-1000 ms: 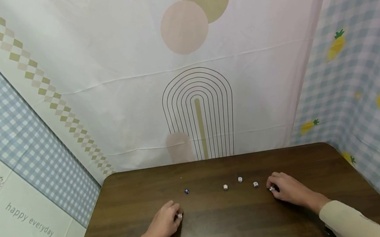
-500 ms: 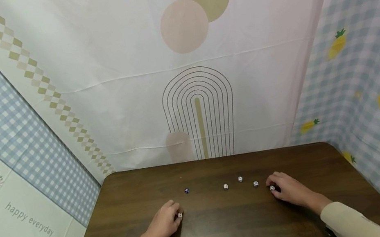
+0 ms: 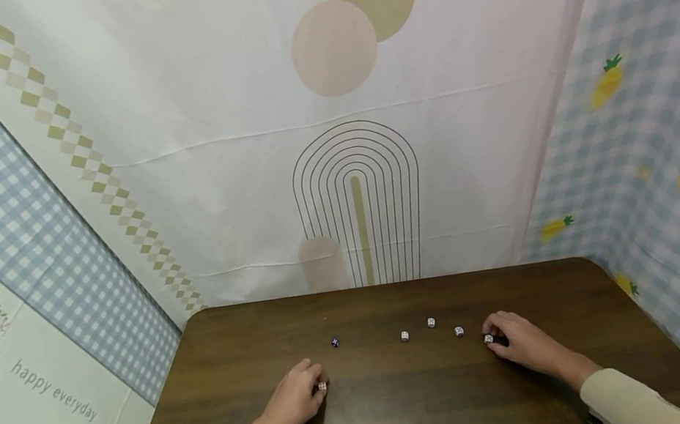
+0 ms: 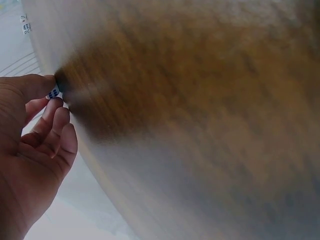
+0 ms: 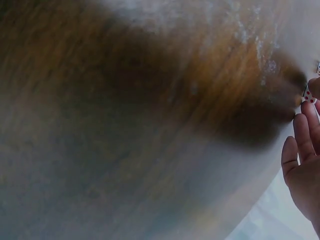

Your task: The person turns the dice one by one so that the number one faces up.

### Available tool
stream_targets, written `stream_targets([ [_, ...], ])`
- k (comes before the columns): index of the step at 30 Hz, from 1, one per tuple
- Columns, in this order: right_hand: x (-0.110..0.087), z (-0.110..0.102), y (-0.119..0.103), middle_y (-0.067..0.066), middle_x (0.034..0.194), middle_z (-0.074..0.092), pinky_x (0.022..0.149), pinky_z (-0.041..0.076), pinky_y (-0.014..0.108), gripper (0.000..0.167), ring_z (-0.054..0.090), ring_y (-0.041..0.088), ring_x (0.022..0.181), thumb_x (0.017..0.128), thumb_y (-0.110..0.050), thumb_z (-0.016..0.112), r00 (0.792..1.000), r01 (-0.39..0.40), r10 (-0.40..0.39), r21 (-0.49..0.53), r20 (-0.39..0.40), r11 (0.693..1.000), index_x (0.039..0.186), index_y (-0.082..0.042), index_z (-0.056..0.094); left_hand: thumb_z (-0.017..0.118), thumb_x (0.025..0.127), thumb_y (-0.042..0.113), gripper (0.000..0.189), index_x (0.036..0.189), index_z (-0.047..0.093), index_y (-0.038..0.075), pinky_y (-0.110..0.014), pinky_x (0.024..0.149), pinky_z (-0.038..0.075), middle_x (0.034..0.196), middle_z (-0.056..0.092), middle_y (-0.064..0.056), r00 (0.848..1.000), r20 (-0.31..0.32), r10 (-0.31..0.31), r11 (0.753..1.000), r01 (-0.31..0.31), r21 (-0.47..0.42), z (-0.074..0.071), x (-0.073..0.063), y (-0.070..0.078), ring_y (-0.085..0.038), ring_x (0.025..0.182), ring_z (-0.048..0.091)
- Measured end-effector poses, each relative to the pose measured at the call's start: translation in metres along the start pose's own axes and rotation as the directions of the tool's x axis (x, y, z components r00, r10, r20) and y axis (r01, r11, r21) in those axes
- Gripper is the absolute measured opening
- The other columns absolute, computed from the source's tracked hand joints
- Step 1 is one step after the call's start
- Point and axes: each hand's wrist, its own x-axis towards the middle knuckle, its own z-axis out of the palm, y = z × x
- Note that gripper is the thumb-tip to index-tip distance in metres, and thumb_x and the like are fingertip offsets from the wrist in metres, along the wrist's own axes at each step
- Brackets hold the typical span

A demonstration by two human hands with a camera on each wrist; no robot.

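Near the table's left-centre, my left hand [image 3: 289, 398] pinches a small white die [image 3: 322, 386] between thumb and index finger. Blue pips show on that die [image 4: 53, 92] in the left wrist view, with the other fingers loosely curled below it. On the right, my right hand [image 3: 524, 342] holds another white die [image 3: 489, 340] at its thumb and fingertips, low at the tabletop. In the right wrist view this die [image 5: 309, 96] shows red pips, and the hand is partly cut off by the frame edge.
On the brown wooden table [image 3: 386, 419] lie a dark blue die [image 3: 335, 343] and three white dice: one near the middle [image 3: 405, 336], one farther back [image 3: 431, 322], one closer to the right hand [image 3: 459, 331]. A patterned cloth [image 3: 232, 207] hangs behind the table.
The die at the right hand has turned from tilted to lying flatter, and the right hand has shifted slightly right. The left hand keeps its pinch in place.
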Motion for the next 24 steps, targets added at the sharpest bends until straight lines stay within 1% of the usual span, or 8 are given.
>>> stream_targets([
  [7,0.0020,0.0015,0.0006,-0.010,0.091,0.058,0.076,0.050,0.031,0.020,0.053,0.006,0.086,0.088,-0.011,0.080,0.999,-0.041,0.041,-0.019,0.004,0.999,0.097,-0.018,0.064,0.079,0.084,0.009,0.017,0.087,0.065,0.017,-0.027,0.066,0.048,0.085,0.052,0.007,1.000,-0.020,0.013,1.000,-0.013,-0.002,0.0002,0.0005,0.0006,-0.005,0.075,0.052],
  [12,0.0029,0.0033,0.0021,-0.011,0.091,0.058,0.076,0.049,0.031,0.019,0.053,0.006,0.086,0.088,-0.011,0.080,1.000,-0.024,0.024,-0.036,-0.004,0.999,0.095,-0.019,0.065,0.080,0.083,0.007,0.018,0.086,0.065,0.016,-0.027,0.066,0.049,0.084,0.053,0.007,0.999,-0.035,0.021,1.000,-0.021,-0.013,-0.0007,0.0001,0.0007,-0.005,0.075,0.053],
  [17,0.0040,0.0029,0.0032,-0.012,0.090,0.058,0.075,0.049,0.032,0.018,0.052,0.006,0.085,0.087,-0.010,0.079,1.000,-0.020,0.019,-0.052,-0.006,0.998,0.093,-0.020,0.065,0.079,0.085,0.008,0.015,0.088,0.067,0.015,-0.028,0.068,0.051,0.086,0.055,0.006,1.000,-0.006,-0.005,0.999,0.005,-0.037,-0.0021,-0.0001,0.0012,-0.005,0.077,0.055],
  [21,0.0045,0.0028,0.0029,-0.011,0.090,0.057,0.075,0.049,0.032,0.018,0.052,0.006,0.085,0.087,-0.010,0.079,1.000,-0.009,0.008,-0.055,-0.011,0.998,0.093,-0.020,0.065,0.079,0.086,0.008,0.014,0.088,0.067,0.015,-0.028,0.068,0.051,0.087,0.055,0.006,1.000,0.005,-0.019,0.999,0.020,-0.040,-0.0028,-0.0004,0.0016,-0.005,0.077,0.055],
  [24,0.0039,0.0031,0.0024,-0.012,0.088,0.056,0.073,0.048,0.030,0.020,0.051,0.006,0.082,0.084,-0.008,0.080,0.999,0.020,-0.022,-0.054,-0.036,0.998,0.091,-0.021,0.065,0.079,0.086,0.009,0.014,0.088,0.067,0.016,-0.028,0.068,0.050,0.086,0.054,0.006,1.000,0.011,-0.028,0.999,0.029,-0.036,-0.0023,-0.0002,0.0011,-0.004,0.076,0.053],
])
